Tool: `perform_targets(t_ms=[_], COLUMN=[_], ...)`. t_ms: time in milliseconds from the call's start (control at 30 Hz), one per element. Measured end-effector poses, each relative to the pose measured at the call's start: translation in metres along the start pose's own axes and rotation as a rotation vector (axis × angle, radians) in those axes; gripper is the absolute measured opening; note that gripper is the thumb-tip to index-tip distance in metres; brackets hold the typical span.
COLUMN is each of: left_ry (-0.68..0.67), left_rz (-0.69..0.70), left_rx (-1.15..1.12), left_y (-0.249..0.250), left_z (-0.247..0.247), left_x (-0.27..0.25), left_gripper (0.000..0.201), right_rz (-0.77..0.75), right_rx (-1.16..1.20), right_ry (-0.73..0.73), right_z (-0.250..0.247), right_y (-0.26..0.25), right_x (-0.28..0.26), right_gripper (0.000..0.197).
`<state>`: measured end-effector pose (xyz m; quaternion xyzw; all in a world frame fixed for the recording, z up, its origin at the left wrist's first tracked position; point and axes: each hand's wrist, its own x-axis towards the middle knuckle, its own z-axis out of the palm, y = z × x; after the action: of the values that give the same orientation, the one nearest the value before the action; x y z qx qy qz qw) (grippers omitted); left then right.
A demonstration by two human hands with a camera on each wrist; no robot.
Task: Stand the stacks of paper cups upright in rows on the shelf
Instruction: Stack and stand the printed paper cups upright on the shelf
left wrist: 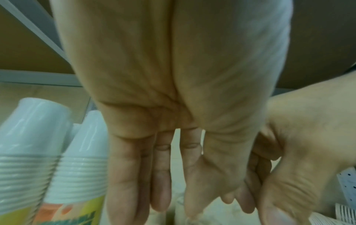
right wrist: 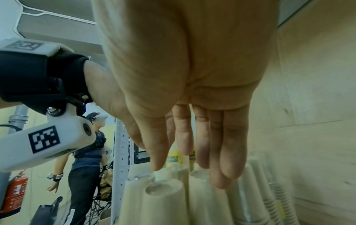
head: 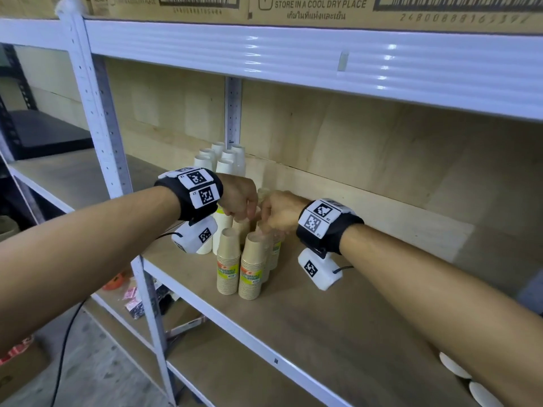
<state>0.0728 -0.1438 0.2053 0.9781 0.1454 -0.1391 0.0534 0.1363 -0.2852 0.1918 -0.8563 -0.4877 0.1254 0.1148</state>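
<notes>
Several brown paper cup stacks [head: 228, 259] stand upside down, close together, on the wooden shelf [head: 323, 333]. White cup stacks [head: 224, 160] stand behind them by the back wall. My left hand [head: 239, 201] and right hand [head: 277, 214] hover side by side over the brown cluster, almost touching each other. The left hand [left wrist: 161, 182] points straight fingers down beside white stacks [left wrist: 29, 137]. The right hand [right wrist: 204, 152] hangs straight fingers just over the tops of the stacks [right wrist: 163, 197]. I cannot tell whether any fingertip touches a cup. Neither hand holds anything.
Cardboard boxes [head: 323, 7] sit on the shelf above, with its white beam [head: 293, 54] overhead. A white upright post [head: 97, 113] stands to the left. White round lids [head: 452, 365] lie at the lower right. A person [right wrist: 86, 152] stands beyond the rack near a fire extinguisher [right wrist: 17, 193].
</notes>
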Motion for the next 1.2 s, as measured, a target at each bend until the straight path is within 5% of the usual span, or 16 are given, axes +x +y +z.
perform_targets(t_ms=[267, 567, 867, 1067, 1200], left_ry=[0.113, 0.104, 0.102, 0.068, -0.002], left_rz=[0.159, 0.446, 0.693, 0.767, 0.756], left_rx=[-0.031, -0.045, -0.085, -0.16, -0.257], left_y=[0.056, 0.156, 0.248, 0.296, 0.32], left_z=[-0.026, -0.024, 0.019, 0.059, 0.089], left_x=[0.027, 0.064, 0.082, 0.088, 0.095], left_gripper=[0.026, 0.031, 0.04, 0.058, 0.071], right_rz=[0.25, 0.583, 0.804, 0.941, 0.948], right_rx=[-0.024, -0.084, -0.145, -0.097, -0.098], right_ry=[0.077, 0.126, 0.131, 0.064, 0.013], right_z=[-0.04, -0.069, -0.043, -0.015, 0.013], right_y=[0.058, 0.14, 0.194, 0.221, 0.247], right_x=[-0.039, -0.118, -0.196, -0.246, -0.273], right_gripper=[0.023, 0.036, 0.041, 0.062, 0.043])
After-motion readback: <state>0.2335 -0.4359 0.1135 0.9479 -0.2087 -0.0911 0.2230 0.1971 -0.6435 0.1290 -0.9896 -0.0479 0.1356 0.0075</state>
